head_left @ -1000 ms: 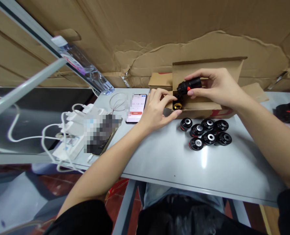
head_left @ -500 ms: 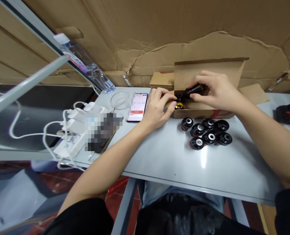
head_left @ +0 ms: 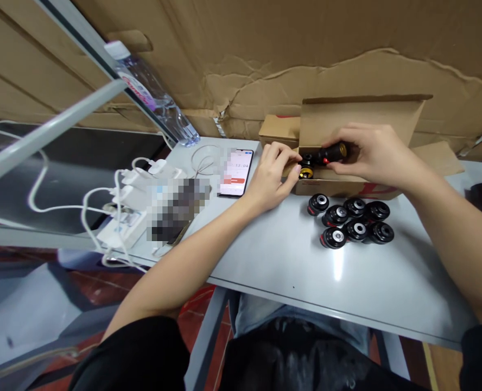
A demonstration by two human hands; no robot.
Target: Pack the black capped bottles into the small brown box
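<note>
- A right hand (head_left: 369,147) grips a black part (head_left: 331,154) with a red spot at the mouth of a cardboard box (head_left: 347,188). Its fingers are closed about the part's sides, the gold-lined end facing the palm side.
- The left hand (head_left: 274,172) is at the box's left end, fingers curled and partly spread, thumb apart from the index finger. Its fingertips are at the box's edge; whether they pinch anything there, the view cannot tell.
- Inside that end sits a gold-rimmed part (head_left: 305,173), with a black ring just behind it. Whether the 2 belong to 1 piece is unclear.
- Outside, 7 black parts (head_left: 357,230) stand in a cluster on the bench (head_left: 273,250), in front of the box, hollow ends up, some touching.
- Where things stand, as judged from this view: at least 1 part is in the box, 1 is in hand and not yet let go, and 7 are outside. The lid (head_left: 363,117) is up, so the box appears unfinished.
- How many parts lie deeper in the box is hidden by the right hand and front wall.
</note>
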